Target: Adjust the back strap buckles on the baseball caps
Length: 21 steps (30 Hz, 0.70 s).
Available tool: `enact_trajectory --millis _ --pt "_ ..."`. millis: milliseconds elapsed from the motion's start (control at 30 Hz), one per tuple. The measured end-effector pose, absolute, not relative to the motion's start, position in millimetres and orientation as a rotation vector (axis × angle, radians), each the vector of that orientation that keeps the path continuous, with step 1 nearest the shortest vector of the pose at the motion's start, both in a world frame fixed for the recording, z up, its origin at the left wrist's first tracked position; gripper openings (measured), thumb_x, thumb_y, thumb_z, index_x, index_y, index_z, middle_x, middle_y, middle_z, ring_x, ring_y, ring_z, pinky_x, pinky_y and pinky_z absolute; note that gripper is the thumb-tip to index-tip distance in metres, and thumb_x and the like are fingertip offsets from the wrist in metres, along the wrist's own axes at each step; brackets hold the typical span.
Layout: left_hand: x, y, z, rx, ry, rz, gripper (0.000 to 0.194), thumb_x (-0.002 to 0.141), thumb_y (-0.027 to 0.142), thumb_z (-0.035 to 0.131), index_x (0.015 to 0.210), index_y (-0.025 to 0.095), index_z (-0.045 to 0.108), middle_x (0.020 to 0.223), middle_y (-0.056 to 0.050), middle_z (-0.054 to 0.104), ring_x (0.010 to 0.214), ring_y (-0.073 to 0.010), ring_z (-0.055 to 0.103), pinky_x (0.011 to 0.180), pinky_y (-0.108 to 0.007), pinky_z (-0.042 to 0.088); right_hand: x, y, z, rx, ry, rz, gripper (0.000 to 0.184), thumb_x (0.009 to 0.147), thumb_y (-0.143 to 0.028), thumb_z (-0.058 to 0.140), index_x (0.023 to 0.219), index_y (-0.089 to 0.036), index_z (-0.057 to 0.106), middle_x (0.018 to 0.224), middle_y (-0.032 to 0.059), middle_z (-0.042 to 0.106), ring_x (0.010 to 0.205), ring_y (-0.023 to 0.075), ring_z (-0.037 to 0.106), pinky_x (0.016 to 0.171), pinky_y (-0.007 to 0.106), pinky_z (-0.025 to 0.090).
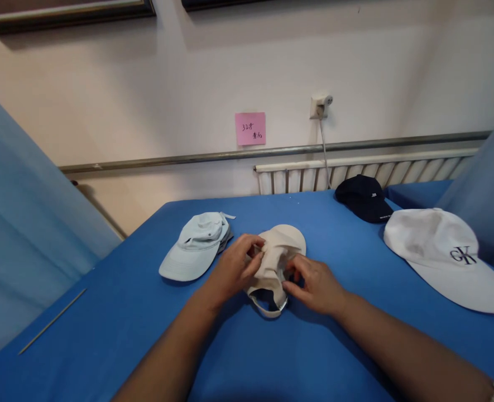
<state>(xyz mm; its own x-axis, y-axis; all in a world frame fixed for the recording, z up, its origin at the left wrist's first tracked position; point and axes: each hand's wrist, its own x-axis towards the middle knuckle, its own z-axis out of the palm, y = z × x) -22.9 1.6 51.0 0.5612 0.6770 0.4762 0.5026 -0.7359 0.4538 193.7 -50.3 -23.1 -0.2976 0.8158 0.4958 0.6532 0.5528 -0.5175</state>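
A beige cap (pixel 277 262) lies crumpled in the middle of the blue table (pixel 125 312), its brim pointing away from me. My left hand (pixel 234 267) pinches the crown's fabric from the left, fingers closed on it. From the right, my right hand (pixel 316 285) grips the cap's rear edge near the strap, fingers curled on the cloth.
A pale blue cap (pixel 196 245) sits just left of my hands. A white cap with dark letters (pixel 443 254) lies at the right, and a dark navy cap (pixel 366 196) behind it. A thin stick (pixel 52 321) rests near the left edge. Radiator and wall stand behind.
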Motion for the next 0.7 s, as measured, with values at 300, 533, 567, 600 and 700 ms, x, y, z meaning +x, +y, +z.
enact_trajectory --millis 300,533,567,600,700 --pt "-7 -6 39 2.573 0.891 0.91 0.022 0.091 0.016 0.048 0.112 0.021 0.055 0.105 -0.006 0.059 0.095 -0.0173 0.058 0.083 -0.031 0.048 175 -59 -28 -1.085 -1.843 0.222 0.007 0.089 -0.016 0.051 0.09 -0.02 0.056 0.074 0.0009 0.061 0.066 0.0144 0.058 0.062 0.026 0.043" --pt "-18 -4 48 2.602 0.914 0.856 0.02 0.091 0.015 0.048 0.109 0.021 0.055 0.1 -0.005 0.059 0.086 -0.0152 0.057 0.078 -0.029 0.048 195 -63 -6 -1.139 -1.92 0.169 0.007 0.081 -0.014 0.054 0.082 -0.02 0.051 0.068 -0.002 0.057 0.059 0.0118 0.053 0.057 0.024 0.039" --pt "-20 -4 49 2.603 0.911 0.838 0.02 0.091 0.015 0.048 0.109 0.021 0.055 0.1 -0.005 0.059 0.085 -0.0149 0.057 0.078 -0.028 0.048 199 -64 -3 -1.143 -1.947 0.154 0.006 0.081 -0.015 0.055 0.081 -0.02 0.05 0.068 -0.002 0.056 0.058 0.0116 0.052 0.056 0.024 0.038" --pt "-21 -5 50 2.604 0.903 0.822 0.02 0.091 0.016 0.048 0.11 0.021 0.056 0.101 -0.005 0.059 0.086 -0.0148 0.057 0.078 -0.028 0.048 202 -65 0 -1.139 -1.971 0.148 0.006 0.081 -0.016 0.054 0.081 -0.02 0.05 0.068 -0.0019 0.056 0.057 0.0114 0.051 0.055 0.024 0.037" --pt "-20 -7 49 2.611 0.87 0.787 0.024 0.091 0.013 0.049 0.112 0.022 0.057 0.106 -0.006 0.057 0.092 -0.0149 0.058 0.081 -0.028 0.048 206 -66 4 -1.09 -2.011 0.178 0.006 0.083 -0.017 0.052 0.08 -0.02 0.049 0.067 -0.002 0.055 0.057 0.0111 0.05 0.055 0.024 0.037"
